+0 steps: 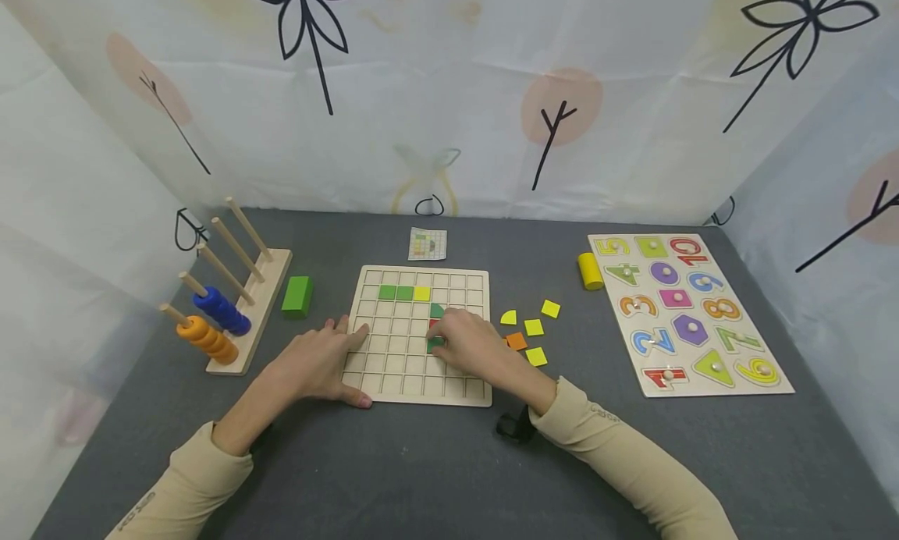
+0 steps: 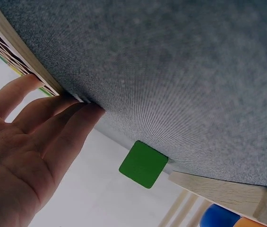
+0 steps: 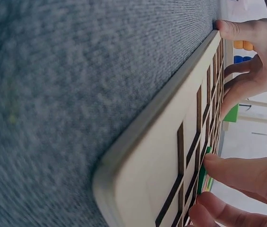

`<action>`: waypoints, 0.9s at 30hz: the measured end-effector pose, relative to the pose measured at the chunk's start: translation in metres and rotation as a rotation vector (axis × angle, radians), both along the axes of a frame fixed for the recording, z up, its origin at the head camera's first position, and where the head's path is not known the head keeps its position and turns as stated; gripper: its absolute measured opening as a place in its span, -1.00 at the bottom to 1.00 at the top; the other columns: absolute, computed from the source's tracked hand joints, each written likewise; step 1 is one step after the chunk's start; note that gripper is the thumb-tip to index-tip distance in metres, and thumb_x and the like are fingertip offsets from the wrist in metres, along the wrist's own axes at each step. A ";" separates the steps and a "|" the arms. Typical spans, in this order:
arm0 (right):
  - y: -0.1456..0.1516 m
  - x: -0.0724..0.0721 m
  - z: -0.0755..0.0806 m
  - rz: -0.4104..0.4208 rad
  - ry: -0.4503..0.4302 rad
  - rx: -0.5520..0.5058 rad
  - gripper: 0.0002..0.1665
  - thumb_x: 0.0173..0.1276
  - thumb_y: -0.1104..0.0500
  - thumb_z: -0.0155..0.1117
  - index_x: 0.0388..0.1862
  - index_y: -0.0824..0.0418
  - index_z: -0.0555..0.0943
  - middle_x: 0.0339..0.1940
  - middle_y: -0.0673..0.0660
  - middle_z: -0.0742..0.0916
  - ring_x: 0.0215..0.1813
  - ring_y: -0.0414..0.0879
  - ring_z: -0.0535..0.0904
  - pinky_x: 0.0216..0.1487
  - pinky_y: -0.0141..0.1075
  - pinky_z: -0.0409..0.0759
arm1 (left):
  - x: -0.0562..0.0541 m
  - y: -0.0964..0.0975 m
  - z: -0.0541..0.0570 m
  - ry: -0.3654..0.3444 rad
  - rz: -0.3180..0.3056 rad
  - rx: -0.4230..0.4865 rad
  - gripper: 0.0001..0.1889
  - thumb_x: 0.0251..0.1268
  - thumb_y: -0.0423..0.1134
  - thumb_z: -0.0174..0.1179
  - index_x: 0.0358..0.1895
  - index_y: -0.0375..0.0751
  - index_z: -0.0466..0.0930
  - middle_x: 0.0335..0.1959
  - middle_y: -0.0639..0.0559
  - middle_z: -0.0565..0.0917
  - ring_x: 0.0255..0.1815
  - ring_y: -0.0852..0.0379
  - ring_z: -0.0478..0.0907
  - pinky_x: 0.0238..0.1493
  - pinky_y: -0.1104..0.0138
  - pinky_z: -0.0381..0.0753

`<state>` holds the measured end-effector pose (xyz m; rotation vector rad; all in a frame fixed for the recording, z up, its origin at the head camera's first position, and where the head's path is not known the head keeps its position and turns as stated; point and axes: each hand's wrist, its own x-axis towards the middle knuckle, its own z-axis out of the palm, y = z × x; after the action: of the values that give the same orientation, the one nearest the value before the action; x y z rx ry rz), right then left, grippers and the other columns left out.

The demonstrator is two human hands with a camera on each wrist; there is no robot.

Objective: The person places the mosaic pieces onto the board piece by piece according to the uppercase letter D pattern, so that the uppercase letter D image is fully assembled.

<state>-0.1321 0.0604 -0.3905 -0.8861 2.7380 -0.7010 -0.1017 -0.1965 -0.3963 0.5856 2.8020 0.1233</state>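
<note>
A wooden grid board point(image 1: 393, 364) lies flat on the table. My left hand point(image 1: 316, 360) rests at its left side, fingers spread along the edge and thumb at the near left corner. Over the right part of the grid, my right hand point(image 1: 472, 343) pinches a small green tile point(image 3: 202, 176) between thumb and fingers, low at the cells. Above it in the same column are a green tile with a rounded corner point(image 1: 437, 310) and a red tile, mostly hidden by the fingers. A row of two green tiles point(image 1: 396, 293) and a yellow tile point(image 1: 421, 293) sits in the upper cells.
Several loose yellow tiles point(image 1: 534, 328) and an orange tile point(image 1: 516, 341) lie right of the board. Beyond are a yellow cylinder point(image 1: 591, 271) and a number puzzle point(image 1: 691, 314). A green block point(image 1: 297, 296) and a peg stand point(image 1: 270, 290) are left; a pattern card point(image 1: 428, 244) lies behind.
</note>
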 end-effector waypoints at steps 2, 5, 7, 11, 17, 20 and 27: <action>0.000 0.000 0.000 0.003 0.001 -0.003 -0.85 0.30 0.31 0.45 -0.17 0.19 0.84 -0.23 0.11 0.80 -0.24 -0.13 0.61 -0.39 -0.34 0.52 | 0.000 0.000 0.000 0.002 -0.002 0.000 0.20 -0.25 0.41 0.56 0.48 -0.25 0.41 0.42 -0.61 0.37 0.36 -0.62 0.41 0.12 -0.31 0.58; 0.002 0.000 0.000 0.010 0.007 -0.004 -0.84 0.30 0.31 0.45 -0.16 0.17 0.84 -0.22 0.10 0.81 -0.25 -0.15 0.59 -0.41 -0.36 0.49 | 0.000 0.000 -0.001 0.005 -0.005 0.002 0.20 -0.26 0.41 0.56 0.48 -0.25 0.41 0.41 -0.61 0.38 0.36 -0.62 0.41 0.12 -0.31 0.58; 0.004 -0.001 0.001 0.016 0.012 -0.008 -0.82 0.29 0.31 0.44 -0.16 0.15 0.84 -0.23 0.09 0.81 -0.27 -0.17 0.57 -0.41 -0.37 0.46 | 0.000 0.000 -0.001 0.006 -0.006 0.003 0.20 -0.26 0.42 0.56 0.47 -0.26 0.41 0.41 -0.61 0.38 0.36 -0.63 0.41 0.12 -0.32 0.57; 0.009 -0.001 0.005 0.016 0.017 -0.028 -0.78 0.27 0.31 0.44 -0.12 0.15 0.84 -0.20 0.10 0.80 -0.24 -0.12 0.62 -0.35 -0.34 0.52 | 0.000 0.000 -0.001 0.006 -0.007 0.002 0.20 -0.26 0.42 0.56 0.47 -0.26 0.41 0.41 -0.61 0.38 0.36 -0.62 0.41 0.12 -0.31 0.57; 0.021 -0.001 0.013 -0.005 0.003 -0.019 -0.76 0.30 0.26 0.44 -0.05 0.17 0.82 -0.18 0.14 0.78 -0.08 0.01 0.73 -0.27 -0.31 0.62 | 0.000 0.000 -0.001 0.009 -0.008 0.000 0.19 -0.26 0.41 0.56 0.47 -0.26 0.41 0.41 -0.61 0.39 0.36 -0.62 0.42 0.13 -0.31 0.57; 0.029 -0.001 0.017 -0.028 -0.006 0.009 -0.73 0.31 0.24 0.44 -0.01 0.17 0.81 -0.16 0.15 0.78 -0.08 0.02 0.73 -0.33 -0.34 0.57 | 0.000 0.000 -0.001 0.011 -0.010 0.002 0.19 -0.26 0.41 0.56 0.47 -0.26 0.41 0.41 -0.61 0.39 0.36 -0.62 0.41 0.13 -0.31 0.57; 0.055 -0.002 0.022 -0.081 -0.004 0.040 -0.68 0.30 0.21 0.47 0.03 0.23 0.79 -0.13 0.17 0.79 -0.26 -0.09 0.61 -0.41 -0.39 0.43 | 0.000 0.000 -0.001 0.015 -0.010 -0.003 0.19 -0.26 0.41 0.56 0.47 -0.26 0.42 0.41 -0.61 0.39 0.35 -0.61 0.42 0.13 -0.31 0.57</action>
<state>-0.1346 0.1153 -0.3681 -0.7685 2.7871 -0.6589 -0.1020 -0.1969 -0.3974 0.6024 2.8130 0.1124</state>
